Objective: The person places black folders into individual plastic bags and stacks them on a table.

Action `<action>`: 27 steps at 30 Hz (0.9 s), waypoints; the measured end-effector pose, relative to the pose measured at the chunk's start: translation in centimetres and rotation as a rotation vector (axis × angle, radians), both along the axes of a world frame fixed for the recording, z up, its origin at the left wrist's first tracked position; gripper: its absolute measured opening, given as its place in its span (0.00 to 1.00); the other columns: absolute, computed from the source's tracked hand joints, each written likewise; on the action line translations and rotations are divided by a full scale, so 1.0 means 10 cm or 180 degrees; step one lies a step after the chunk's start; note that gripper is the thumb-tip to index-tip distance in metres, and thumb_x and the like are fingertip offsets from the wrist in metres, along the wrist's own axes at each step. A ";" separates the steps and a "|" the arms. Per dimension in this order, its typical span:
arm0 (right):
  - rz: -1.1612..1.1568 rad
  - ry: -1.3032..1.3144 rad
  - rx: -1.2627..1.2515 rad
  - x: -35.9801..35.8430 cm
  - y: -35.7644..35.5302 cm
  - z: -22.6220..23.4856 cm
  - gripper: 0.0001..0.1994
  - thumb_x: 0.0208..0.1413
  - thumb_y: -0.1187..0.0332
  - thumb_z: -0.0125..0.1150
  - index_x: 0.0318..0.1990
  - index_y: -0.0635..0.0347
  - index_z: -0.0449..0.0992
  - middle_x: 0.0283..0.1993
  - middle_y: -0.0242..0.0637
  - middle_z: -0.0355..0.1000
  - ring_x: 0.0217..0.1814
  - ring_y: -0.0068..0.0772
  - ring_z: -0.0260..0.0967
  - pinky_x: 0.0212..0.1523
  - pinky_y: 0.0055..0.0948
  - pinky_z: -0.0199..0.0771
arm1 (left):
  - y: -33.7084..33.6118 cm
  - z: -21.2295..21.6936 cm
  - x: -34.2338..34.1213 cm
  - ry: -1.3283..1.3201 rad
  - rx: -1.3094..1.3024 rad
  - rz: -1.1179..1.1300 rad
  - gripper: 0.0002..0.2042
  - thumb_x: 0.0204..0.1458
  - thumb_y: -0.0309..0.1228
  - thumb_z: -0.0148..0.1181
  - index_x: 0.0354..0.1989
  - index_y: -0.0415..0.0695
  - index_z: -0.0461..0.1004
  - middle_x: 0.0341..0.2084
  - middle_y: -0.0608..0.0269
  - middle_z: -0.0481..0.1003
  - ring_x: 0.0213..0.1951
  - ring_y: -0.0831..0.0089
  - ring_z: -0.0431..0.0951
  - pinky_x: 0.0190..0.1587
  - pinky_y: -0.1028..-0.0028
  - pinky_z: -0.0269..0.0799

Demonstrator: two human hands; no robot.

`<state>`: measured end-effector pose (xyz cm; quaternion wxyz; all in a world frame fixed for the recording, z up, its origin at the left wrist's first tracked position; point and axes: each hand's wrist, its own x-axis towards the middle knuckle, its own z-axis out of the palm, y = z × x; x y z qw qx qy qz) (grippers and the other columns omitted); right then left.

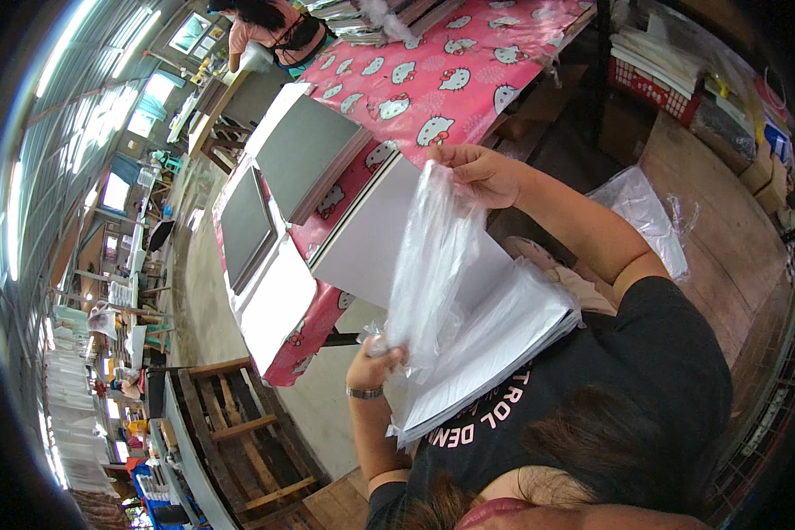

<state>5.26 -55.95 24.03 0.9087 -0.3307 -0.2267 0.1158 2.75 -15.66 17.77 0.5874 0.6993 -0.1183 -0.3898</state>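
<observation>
A thin clear plastic bag (433,265) is stretched between my two hands. My right hand (479,175) pinches its upper end. Lower down, my left hand (377,362), with a metal watch at the wrist, is closed on the other end. Under the plastic, a stack of clear plastic bags (495,340) rests against my body. Beyond it, a large light-grey board (371,238) leans by the table edge, partly hidden by the plastic. Dark-grey boards lie in a thick stack (305,146) on the table, beside a thinner dark-grey stack (247,225) and a white sheet (276,296).
The table has a pink patterned cover (450,75). Wooden pallets (247,433) are at the lower left. A red basket (649,84) of papers stands at the upper right, and more plastic (649,216) lies at my right. Another person (269,31) is at the far end.
</observation>
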 end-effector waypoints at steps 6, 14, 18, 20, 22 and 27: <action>-0.0445 -0.0050 -0.0756 0.29 -0.05 -0.05 0.20 0.46 0.77 0.53 0.50 0.61 0.63 0.27 0.25 0.59 0.23 0.12 0.57 0.21 0.16 0.55 | 0.02 0.09 0.62 -0.0984 -0.1751 0.2465 0.17 0.48 0.38 0.54 0.41 0.37 0.70 0.34 0.53 0.76 0.36 0.65 0.77 0.37 0.69 0.75; -0.3582 -0.1865 -0.4028 0.25 0.32 -0.24 0.18 0.45 0.77 0.55 0.48 0.62 0.70 0.51 0.48 0.62 0.42 0.46 0.70 0.45 0.36 0.71 | -0.66 0.22 0.68 -0.3571 0.0928 0.2964 0.20 0.48 0.23 0.45 0.52 0.36 0.66 0.21 0.65 0.68 0.19 0.79 0.62 0.23 0.77 0.60; -0.3222 -0.1712 -0.3417 -0.05 0.13 -0.15 0.16 0.47 0.75 0.58 0.46 0.60 0.72 0.31 0.39 0.68 0.35 0.35 0.71 0.34 0.27 0.70 | -0.63 0.39 0.15 -0.3884 0.1172 0.2634 0.16 0.45 0.21 0.48 0.43 0.33 0.72 0.34 0.48 0.75 0.35 0.64 0.75 0.41 0.68 0.70; -0.1676 -0.0485 -0.2628 -0.16 0.02 -0.10 0.15 0.49 0.71 0.61 0.46 0.61 0.72 0.26 0.30 0.68 0.31 0.23 0.68 0.30 0.21 0.66 | -0.41 0.57 0.05 -0.2233 0.0008 0.2714 0.08 0.44 0.20 0.51 0.33 0.34 0.73 0.31 0.54 0.74 0.33 0.67 0.75 0.38 0.70 0.71; -0.0674 -0.0199 -0.2474 -0.28 -0.11 0.04 0.15 0.50 0.71 0.61 0.46 0.62 0.72 0.30 0.30 0.70 0.30 0.19 0.66 0.29 0.19 0.65 | -0.21 0.65 0.00 -0.1331 -0.0630 0.2430 0.03 0.43 0.20 0.55 0.28 0.38 0.72 0.28 0.62 0.73 0.29 0.74 0.74 0.31 0.75 0.70; 0.0582 0.0850 -0.1269 -0.29 -0.34 -0.76 0.17 0.48 0.75 0.60 0.47 0.67 0.70 0.38 0.38 0.73 0.38 0.30 0.74 0.38 0.29 0.77 | 0.09 0.09 0.08 0.0673 -0.0619 0.1543 0.07 0.50 0.32 0.53 0.35 0.44 0.71 0.25 0.68 0.72 0.21 0.78 0.71 0.20 0.79 0.67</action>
